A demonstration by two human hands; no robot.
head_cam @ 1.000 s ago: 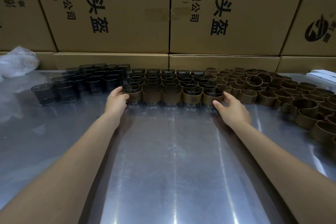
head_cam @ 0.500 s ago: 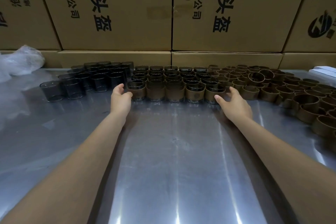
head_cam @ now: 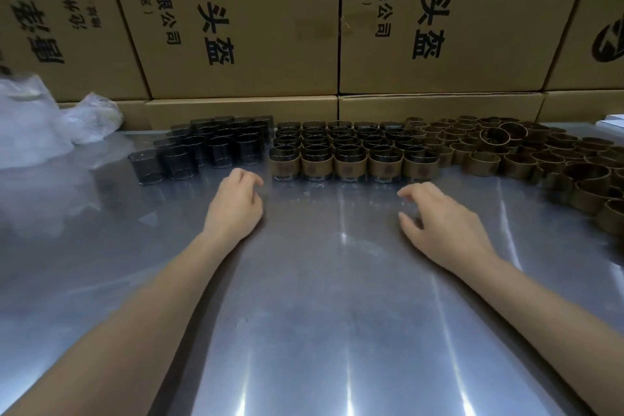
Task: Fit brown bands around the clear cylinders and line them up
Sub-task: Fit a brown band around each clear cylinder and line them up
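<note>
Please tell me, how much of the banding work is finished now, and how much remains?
Done: a block of banded cylinders stands in neat rows. In hand: nothing; the left hand and right hand hold nothing. Left: the bare cylinders and many loose brown bands.

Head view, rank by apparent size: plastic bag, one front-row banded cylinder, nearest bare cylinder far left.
1. plastic bag, clearly largest.
2-3. front-row banded cylinder and bare cylinder: look about alike, not ranked.
</note>
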